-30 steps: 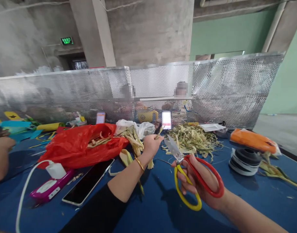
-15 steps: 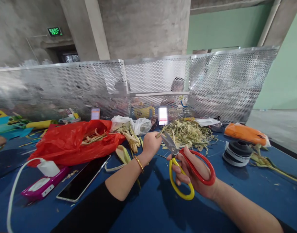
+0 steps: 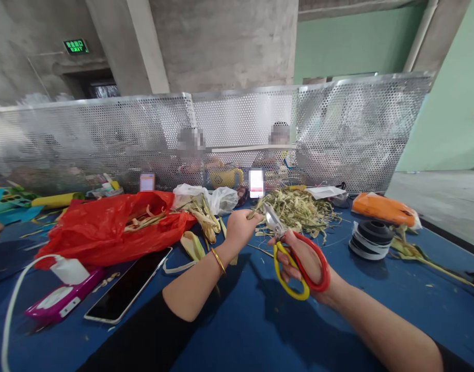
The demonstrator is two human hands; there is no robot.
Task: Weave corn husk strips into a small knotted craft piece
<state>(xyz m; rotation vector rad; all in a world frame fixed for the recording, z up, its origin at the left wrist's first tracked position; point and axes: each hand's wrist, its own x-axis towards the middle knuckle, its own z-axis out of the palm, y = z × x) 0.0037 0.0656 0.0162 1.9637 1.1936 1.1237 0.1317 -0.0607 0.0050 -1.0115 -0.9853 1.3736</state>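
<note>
My left hand, with a gold bangle on its wrist, is closed on a piece of dried husk pinched at the fingertips. Scissors with one red and one yellow handle sit in my right hand, fingers through the loops. Their blades point up and to the left, close to the left fingertips; the blades look nearly closed. Behind them lies a heap of husk shreds. Just left of my left wrist are a pale green husk leaf and a bundle of dried husks.
On the left are a red plastic bag, a purple power strip with a white plug, and a dark-screened phone. A black spool and an orange packet lie right. A perforated metal screen stands behind.
The scissor handles have drawn closer together and the blades look more closed. The whole view has shifted slightly, with the scene sliding left. My left hand still holds the husk.
</note>
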